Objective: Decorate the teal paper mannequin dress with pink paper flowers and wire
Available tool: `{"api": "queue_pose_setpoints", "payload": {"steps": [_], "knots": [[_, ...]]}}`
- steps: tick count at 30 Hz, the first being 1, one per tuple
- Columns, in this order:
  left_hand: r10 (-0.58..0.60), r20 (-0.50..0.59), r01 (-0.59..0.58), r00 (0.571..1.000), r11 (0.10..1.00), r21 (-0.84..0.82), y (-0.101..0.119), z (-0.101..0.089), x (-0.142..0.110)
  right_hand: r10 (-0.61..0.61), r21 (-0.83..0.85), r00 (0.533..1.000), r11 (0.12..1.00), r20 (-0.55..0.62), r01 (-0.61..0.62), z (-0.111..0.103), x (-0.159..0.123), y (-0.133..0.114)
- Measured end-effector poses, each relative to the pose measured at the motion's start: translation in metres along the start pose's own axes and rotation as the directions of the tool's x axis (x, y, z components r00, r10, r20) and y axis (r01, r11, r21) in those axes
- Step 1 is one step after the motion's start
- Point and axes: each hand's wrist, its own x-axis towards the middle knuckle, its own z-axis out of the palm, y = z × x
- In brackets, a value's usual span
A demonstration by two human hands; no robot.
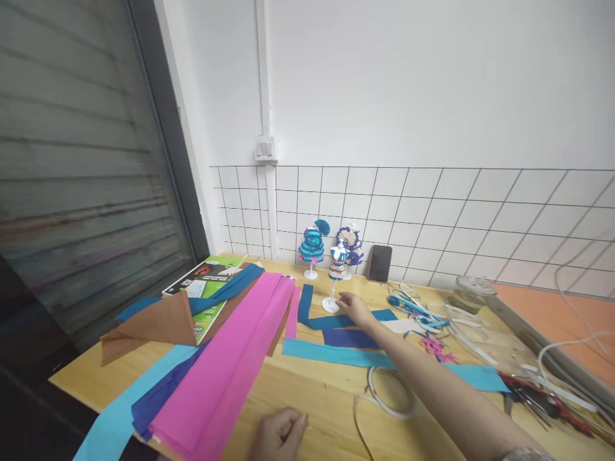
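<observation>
My right hand [354, 308] reaches across the wooden table [307, 397], fingers spread flat beside the white base of a small paper-dress figure on a stand [336, 272]. It rests over dark blue paper strips [336, 320]. My left hand [281, 435] lies curled near the table's front edge, next to a long pink crepe paper sheet [235, 358]; nothing shows in it. Two more paper-dress figures, a teal one [312, 246] and a purple one [349, 246], stand behind by the wall.
Brown paper [154, 323], light blue strips [336, 353] and a green booklet [206, 285] lie at left. A phone [379, 262] leans on the wire grid. A tape roll [391, 390], a glass jar [468, 294], scissors and cables crowd the right side.
</observation>
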Motion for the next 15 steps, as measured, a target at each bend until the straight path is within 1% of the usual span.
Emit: {"api": "queue_pose_setpoints", "payload": {"steps": [3,6,10,11,12,14,15], "knots": [[-0.008,0.009,0.008,1.000,1.000,0.002,-0.001,-0.002,0.000,0.008,-0.002,1.000,1.000,-0.015,-0.008,-0.026,-0.022,0.003],[-0.017,0.035,0.018,0.999,1.000,-0.021,0.000,-0.004,0.000,0.019,-0.003,1.000,1.000,-0.021,-0.019,-0.057,-0.054,0.009],[-0.004,-0.042,0.001,0.999,0.998,-0.068,0.007,-0.003,-0.003,0.066,-0.023,0.996,0.997,-0.060,-0.068,-0.094,-0.106,0.023],[-0.012,-0.055,0.008,0.998,0.998,-0.068,0.010,-0.003,-0.004,0.086,-0.056,0.992,0.994,-0.090,-0.092,-0.101,-0.120,0.028],[-0.027,-0.060,0.023,0.998,0.998,-0.062,0.012,-0.003,-0.006,0.102,-0.081,0.990,0.991,-0.098,-0.110,-0.107,-0.134,0.033],[-0.065,-0.072,0.062,0.995,0.997,-0.043,0.016,-0.003,-0.008,0.151,-0.132,0.979,0.977,-0.138,-0.169,-0.117,-0.162,0.040],[-0.078,-0.077,0.075,0.994,0.997,-0.034,0.018,-0.002,-0.009,0.159,-0.162,0.979,0.970,-0.132,-0.179,-0.119,-0.175,0.042]]}}
